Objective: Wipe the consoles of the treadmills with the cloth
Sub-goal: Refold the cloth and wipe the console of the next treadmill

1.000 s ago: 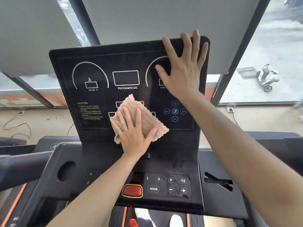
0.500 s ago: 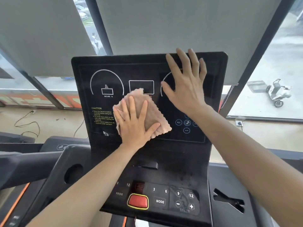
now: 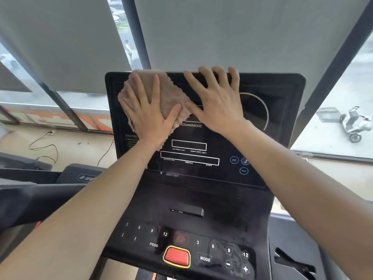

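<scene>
Since the earlier picture, my left hand has moved the cloth up from the middle of the screen to its upper left corner. I press this beige cloth flat against the black console with an open palm and spread fingers; nothing is gripped, only pushed. One edge of the cloth reaches the top rim. Just beside it, my right hand lies flat and open on the upper middle of the screen, holding nothing, fingertips at the top edge. Below, I see the red button. Outside the window at right stands a white scooter.
</scene>
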`<move>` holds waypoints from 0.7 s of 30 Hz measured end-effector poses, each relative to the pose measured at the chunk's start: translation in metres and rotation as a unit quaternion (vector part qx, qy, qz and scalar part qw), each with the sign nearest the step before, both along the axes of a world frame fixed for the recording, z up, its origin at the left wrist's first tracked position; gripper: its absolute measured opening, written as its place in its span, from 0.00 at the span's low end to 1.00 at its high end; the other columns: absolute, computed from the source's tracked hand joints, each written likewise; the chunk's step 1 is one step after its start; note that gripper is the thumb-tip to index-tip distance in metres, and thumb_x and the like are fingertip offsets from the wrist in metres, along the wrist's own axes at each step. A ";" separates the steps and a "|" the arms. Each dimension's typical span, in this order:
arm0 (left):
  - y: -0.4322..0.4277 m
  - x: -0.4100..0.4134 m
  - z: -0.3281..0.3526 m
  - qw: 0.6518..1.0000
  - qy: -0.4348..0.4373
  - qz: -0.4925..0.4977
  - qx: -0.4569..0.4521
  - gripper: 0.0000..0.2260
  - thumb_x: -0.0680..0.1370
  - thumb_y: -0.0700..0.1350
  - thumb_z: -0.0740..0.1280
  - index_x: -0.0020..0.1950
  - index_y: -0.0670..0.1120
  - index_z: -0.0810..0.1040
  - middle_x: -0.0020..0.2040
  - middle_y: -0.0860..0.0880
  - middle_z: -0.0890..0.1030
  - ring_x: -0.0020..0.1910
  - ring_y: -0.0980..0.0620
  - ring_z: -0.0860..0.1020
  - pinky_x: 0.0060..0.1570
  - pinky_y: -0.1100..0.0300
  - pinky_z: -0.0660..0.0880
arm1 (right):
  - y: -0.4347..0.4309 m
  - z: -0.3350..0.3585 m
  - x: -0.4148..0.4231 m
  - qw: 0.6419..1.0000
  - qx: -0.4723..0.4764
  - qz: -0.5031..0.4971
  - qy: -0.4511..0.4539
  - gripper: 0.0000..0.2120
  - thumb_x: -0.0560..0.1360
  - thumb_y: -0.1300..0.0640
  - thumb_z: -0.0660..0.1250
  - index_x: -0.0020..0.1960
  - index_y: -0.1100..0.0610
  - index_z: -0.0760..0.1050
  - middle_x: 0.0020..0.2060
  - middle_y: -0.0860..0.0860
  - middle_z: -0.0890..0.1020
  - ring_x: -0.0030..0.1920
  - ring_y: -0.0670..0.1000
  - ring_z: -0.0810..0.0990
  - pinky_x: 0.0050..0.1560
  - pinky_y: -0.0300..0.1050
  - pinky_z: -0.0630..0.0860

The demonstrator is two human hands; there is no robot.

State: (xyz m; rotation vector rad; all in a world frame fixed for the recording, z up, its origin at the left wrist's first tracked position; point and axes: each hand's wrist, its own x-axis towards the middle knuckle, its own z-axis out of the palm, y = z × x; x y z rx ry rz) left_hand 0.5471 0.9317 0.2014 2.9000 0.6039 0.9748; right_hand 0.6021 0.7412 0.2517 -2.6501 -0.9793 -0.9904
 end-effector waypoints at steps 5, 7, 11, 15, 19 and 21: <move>-0.001 -0.038 -0.062 0.998 0.026 0.026 -0.045 0.41 0.78 0.75 0.47 0.84 0.55 0.42 0.84 0.37 0.47 0.82 0.32 0.46 0.77 0.29 0.48 | 0.004 -0.001 -0.001 1.000 0.011 -0.010 -0.008 0.32 0.79 0.36 0.58 0.79 0.46 0.62 0.71 0.55 0.72 0.70 0.63 0.70 0.75 0.66 0.55; -0.008 -0.057 -0.091 0.995 0.031 0.037 -0.082 0.40 0.78 0.74 0.48 0.83 0.57 0.38 0.84 0.36 0.47 0.82 0.31 0.47 0.76 0.27 0.48 | 0.006 -0.001 -0.002 1.000 0.020 -0.012 -0.011 0.32 0.78 0.36 0.60 0.78 0.47 0.63 0.70 0.55 0.73 0.69 0.63 0.71 0.75 0.66 0.56; -0.023 -0.081 -0.126 0.986 0.046 0.058 -0.152 0.42 0.76 0.76 0.44 0.83 0.54 0.45 0.83 0.33 0.49 0.82 0.30 0.47 0.75 0.25 0.49 | 0.011 -0.002 -0.002 0.999 0.041 -0.016 -0.018 0.30 0.77 0.38 0.62 0.76 0.46 0.66 0.68 0.55 0.75 0.67 0.63 0.72 0.75 0.67 0.57; -0.027 -0.082 -0.125 0.981 0.053 0.069 -0.173 0.42 0.75 0.77 0.42 0.83 0.54 0.44 0.83 0.34 0.47 0.82 0.31 0.45 0.76 0.26 0.47 | 0.018 -0.001 -0.006 0.996 0.082 -0.024 -0.008 0.26 0.77 0.39 0.61 0.72 0.48 0.71 0.65 0.55 0.77 0.66 0.64 0.73 0.74 0.68 0.57; -0.013 -0.061 -0.096 0.974 0.037 0.110 -0.197 0.44 0.73 0.79 0.38 0.83 0.56 0.40 0.84 0.38 0.47 0.83 0.33 0.43 0.77 0.28 0.46 | 0.023 -0.001 -0.007 0.994 0.100 -0.037 -0.003 0.23 0.78 0.40 0.61 0.70 0.48 0.72 0.64 0.54 0.78 0.66 0.63 0.73 0.74 0.67 0.57; 0.002 -0.046 -0.072 0.975 0.015 0.122 -0.185 0.44 0.73 0.78 0.36 0.83 0.55 0.41 0.84 0.39 0.48 0.83 0.33 0.45 0.77 0.29 0.47 | 0.023 -0.001 -0.007 0.994 0.099 -0.038 -0.002 0.23 0.79 0.40 0.61 0.70 0.48 0.71 0.64 0.55 0.77 0.66 0.63 0.72 0.75 0.67 0.57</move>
